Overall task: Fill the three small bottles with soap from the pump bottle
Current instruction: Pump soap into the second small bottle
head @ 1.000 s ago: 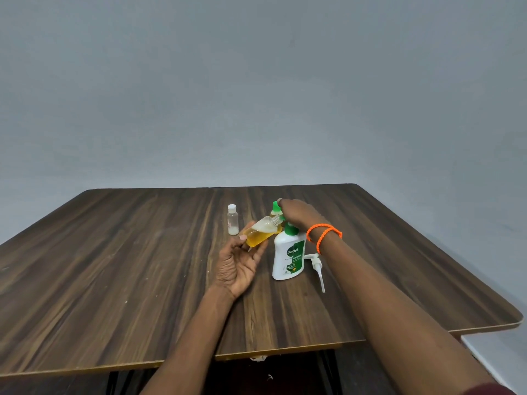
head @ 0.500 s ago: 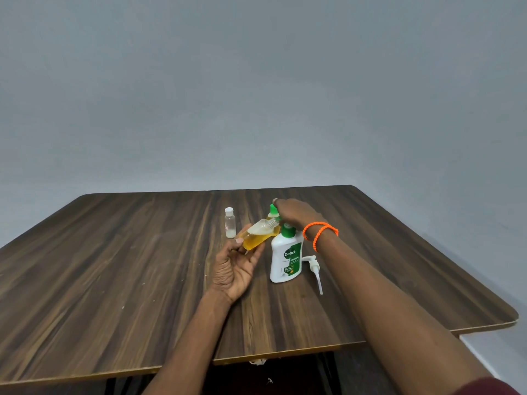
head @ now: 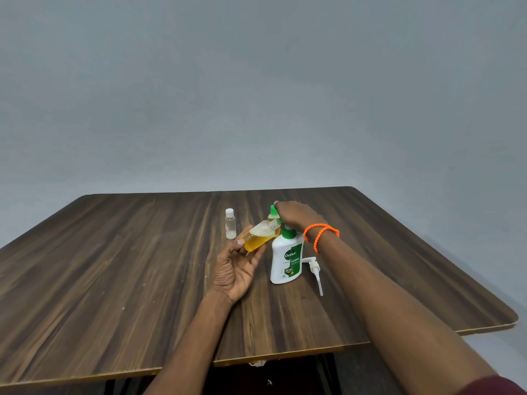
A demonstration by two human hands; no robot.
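Observation:
My left hand [head: 233, 269] holds a small clear bottle [head: 258, 236], about half full of yellow soap, tilted with its uncapped neck pointing up and to the right. My right hand [head: 296, 215] reaches over the white Dettol bottle [head: 286, 263], and its fingertips pinch the green cap [head: 273, 210] of a second small bottle standing just behind. The Dettol bottle stands upright with its pump off; the white pump head [head: 313, 269] lies on the table to its right. A third small bottle [head: 230, 223], clear with a white cap, stands to the left.
Everything sits on a dark wooden table [head: 114, 280] with a grey wall behind. The table's front edge is close to me, and its right corner [head: 510, 320] is rounded. Orange bands [head: 320, 235] circle my right wrist.
Both hands and all the bottles keep nearly the same pose. Only the view has shifted a little.

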